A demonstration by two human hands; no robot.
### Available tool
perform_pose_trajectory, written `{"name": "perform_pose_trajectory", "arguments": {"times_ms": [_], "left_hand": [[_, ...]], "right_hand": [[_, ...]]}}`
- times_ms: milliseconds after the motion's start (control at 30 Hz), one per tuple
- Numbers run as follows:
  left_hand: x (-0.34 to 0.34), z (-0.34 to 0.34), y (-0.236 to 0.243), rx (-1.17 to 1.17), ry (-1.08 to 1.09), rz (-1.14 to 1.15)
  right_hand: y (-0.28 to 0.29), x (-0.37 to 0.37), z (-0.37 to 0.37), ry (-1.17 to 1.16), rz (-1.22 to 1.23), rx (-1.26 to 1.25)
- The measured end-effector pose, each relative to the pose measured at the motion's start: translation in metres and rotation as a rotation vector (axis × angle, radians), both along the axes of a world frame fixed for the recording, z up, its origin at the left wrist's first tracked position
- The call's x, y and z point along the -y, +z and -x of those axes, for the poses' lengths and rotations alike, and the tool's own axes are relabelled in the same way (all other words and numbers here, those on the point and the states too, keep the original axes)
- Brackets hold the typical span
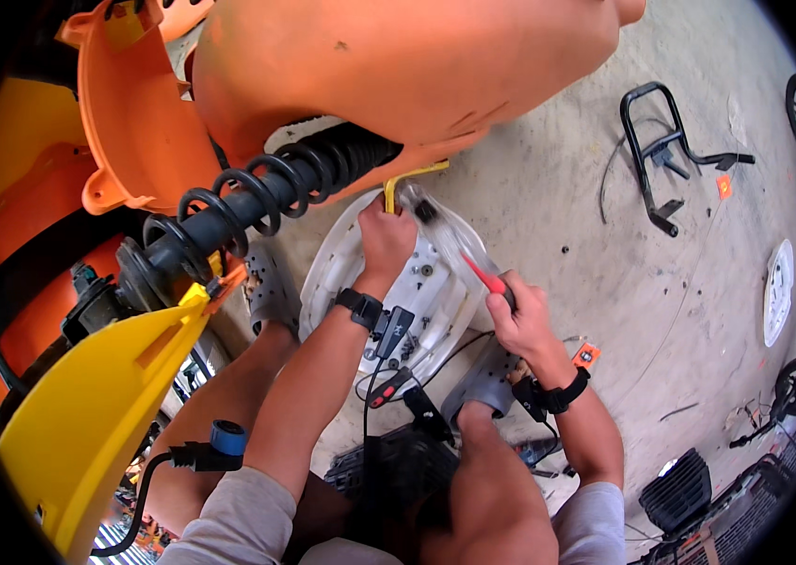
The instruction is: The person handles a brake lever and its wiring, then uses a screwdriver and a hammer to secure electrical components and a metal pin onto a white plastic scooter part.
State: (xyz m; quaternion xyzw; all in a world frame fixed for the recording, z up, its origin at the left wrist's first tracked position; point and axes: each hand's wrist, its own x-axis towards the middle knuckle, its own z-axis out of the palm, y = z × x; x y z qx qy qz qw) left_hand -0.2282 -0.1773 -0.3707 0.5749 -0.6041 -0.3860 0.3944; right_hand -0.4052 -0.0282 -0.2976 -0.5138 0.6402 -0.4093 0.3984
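My left hand (386, 240) is closed around a bent yellow metal strip (392, 193), whose upper end turns off to the right. My right hand (522, 315) grips the red handle of a hammer (484, 275). The hammer's shaft and head are smeared by motion and reach up beside the yellow strip; whether they touch it, I cannot tell. Below both hands lies a white plastic panel (346, 254) on the floor between my feet, with small nuts and bolts (407, 348) resting in it.
A large orange body panel (369, 66) and a black coil-spring shock absorber (252, 202) stand close ahead and left. At lower left is a yellow panel (96, 405). A black tubular frame (647, 141) lies farther right, beyond it a white oval piece (778, 292) on the concrete floor.
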Motion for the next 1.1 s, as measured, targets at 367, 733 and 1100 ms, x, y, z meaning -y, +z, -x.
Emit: {"name": "perform_pose_trajectory", "arguments": {"times_ms": [367,733,1100], "left_hand": [[-0.001,-0.001,0.010,0.097,0.010,-0.198],[-0.005,0.000,0.011,0.154,0.049,-0.055],[-0.001,-0.007,-0.004,-0.044,0.019,-0.059]], "right_hand": [[0.003,0.000,-0.003,0.071,0.027,-0.002],[0.000,0.001,-0.005,0.055,0.144,0.031],[-0.009,-0.004,-0.007,-0.038,0.377,0.011]]}}
